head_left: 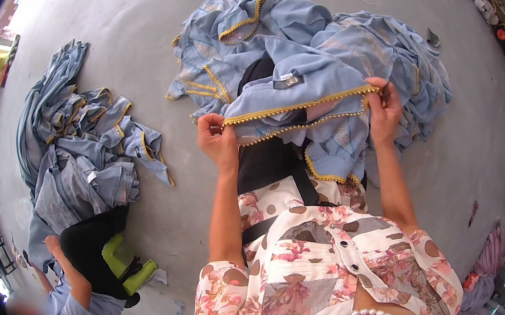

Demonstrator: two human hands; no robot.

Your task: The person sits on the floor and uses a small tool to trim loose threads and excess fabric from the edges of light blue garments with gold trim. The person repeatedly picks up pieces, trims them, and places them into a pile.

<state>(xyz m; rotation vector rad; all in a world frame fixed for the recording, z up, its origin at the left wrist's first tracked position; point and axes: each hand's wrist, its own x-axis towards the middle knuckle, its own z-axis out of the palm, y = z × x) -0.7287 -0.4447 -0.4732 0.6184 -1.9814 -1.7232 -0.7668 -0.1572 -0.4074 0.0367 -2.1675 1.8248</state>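
Note:
Stretched between my two hands is the edge of a light blue garment (320,88) trimmed with gold beading. My left hand (218,141) pinches one end of the trimmed edge, with the fingers closed. At the other end, my right hand (384,108) grips the same edge between thumb and fingers. A small grey label (288,81) sits on the blue cloth between the hands. A second beaded edge sags just below the held one. Beyond my hands, a large heap of the same blue cloth (371,40) with gold trim spreads out, partly over my lap.
Another pile of blue gold-trimmed garments (85,173) lies on the grey floor (132,20) to the left. Beside it a co-worker (82,314) sits near a lime-green stool (126,263). Cloth bundles (489,257) lie at the lower right; cluttered goods (494,4) line the right wall.

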